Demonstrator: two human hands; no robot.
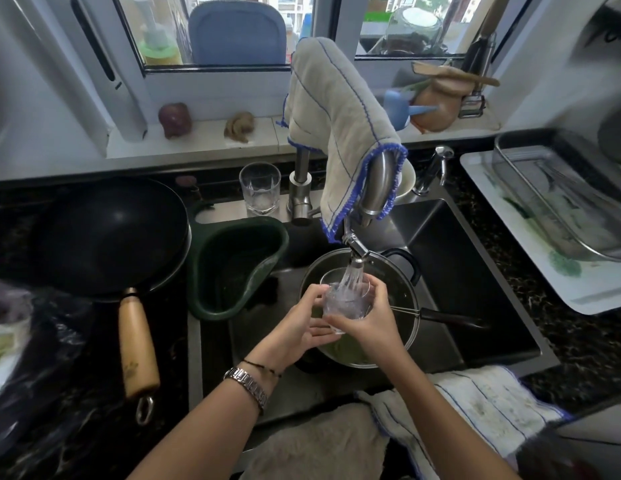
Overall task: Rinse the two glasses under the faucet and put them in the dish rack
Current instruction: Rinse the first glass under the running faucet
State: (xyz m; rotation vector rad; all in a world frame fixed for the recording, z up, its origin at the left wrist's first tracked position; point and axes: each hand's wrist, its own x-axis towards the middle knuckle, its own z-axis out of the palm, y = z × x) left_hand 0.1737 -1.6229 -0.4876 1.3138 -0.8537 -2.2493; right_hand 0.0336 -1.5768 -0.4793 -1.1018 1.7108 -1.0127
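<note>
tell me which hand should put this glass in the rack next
Right hand, probably: the dish rack sits right of the sink, and it already grips the glass.

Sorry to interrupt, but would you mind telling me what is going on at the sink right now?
A person holds a clear drinking glass in both hands, left hand and right hand, under the running steel faucet, above a steel pot in the sink. A second clear glass waits on the counter behind. The metal dish rack stands to the right.
</note>
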